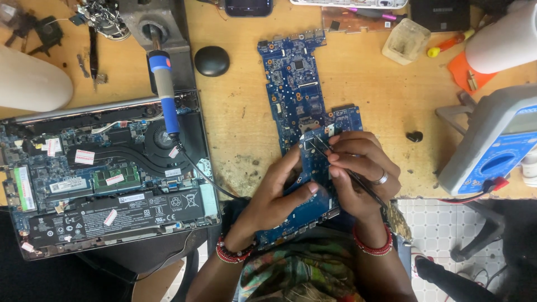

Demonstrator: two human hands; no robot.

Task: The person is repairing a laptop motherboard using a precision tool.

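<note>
A long blue circuit board [295,84] lies on the wooden bench, its near end hanging over the bench edge toward me. My left hand [277,196] grips that near end from below, thumb pressed on its top face. My right hand [361,170], with a ring on one finger, pinches thin metal tweezers [341,165] whose tips touch a small square part near the board's middle. Red bead bracelets circle both wrists.
An opened laptop [106,179] with exposed insides sits at the left, a blue-handled soldering iron [164,89] resting across it. A multimeter [498,145] leans at the right. A black mouse-like dome [212,60], a small plastic tub [405,40] and a screwdriver [447,43] lie behind.
</note>
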